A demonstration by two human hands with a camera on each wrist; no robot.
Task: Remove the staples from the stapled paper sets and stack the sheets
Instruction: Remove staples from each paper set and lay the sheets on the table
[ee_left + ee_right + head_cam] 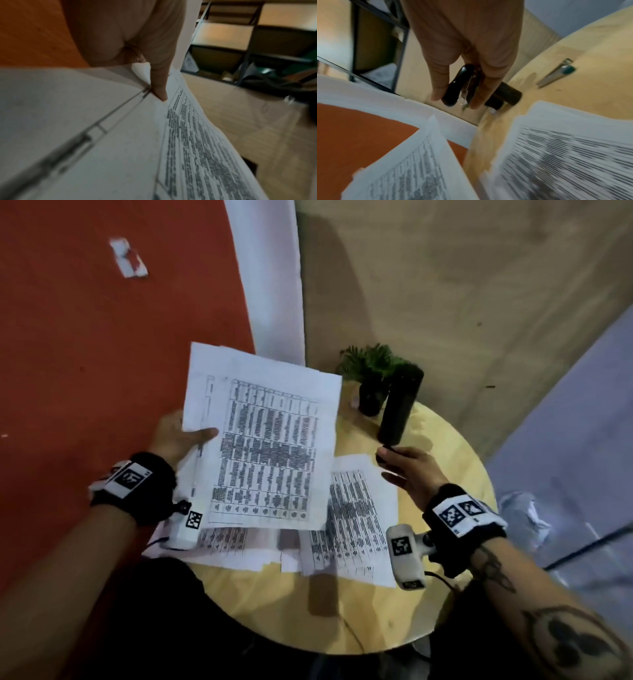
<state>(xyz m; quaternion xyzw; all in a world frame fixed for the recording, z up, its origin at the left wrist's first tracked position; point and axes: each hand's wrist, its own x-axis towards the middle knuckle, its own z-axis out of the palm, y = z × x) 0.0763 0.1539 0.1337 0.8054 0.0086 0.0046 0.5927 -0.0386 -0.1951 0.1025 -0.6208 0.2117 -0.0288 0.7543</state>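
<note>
My left hand [202,435] holds a printed paper set [263,440] lifted over the table's left side, thumb on top and fingers hidden beneath. In the left wrist view the thumb [159,86] pinches the set's edge [106,135]. More printed sheets [356,518] lie spread on the round wooden table [394,621]. My right hand [387,455] hovers over the table's right side, apart from the papers. It grips a black staple remover [453,86] between thumb and fingers [477,102].
A small plant in a black pot [371,398] and a black cylinder [399,409] stand at the table's far edge. A pen [556,74] lies on the table. A paper scrap [128,256] lies on the red floor, crumpled paper [524,511] at the right.
</note>
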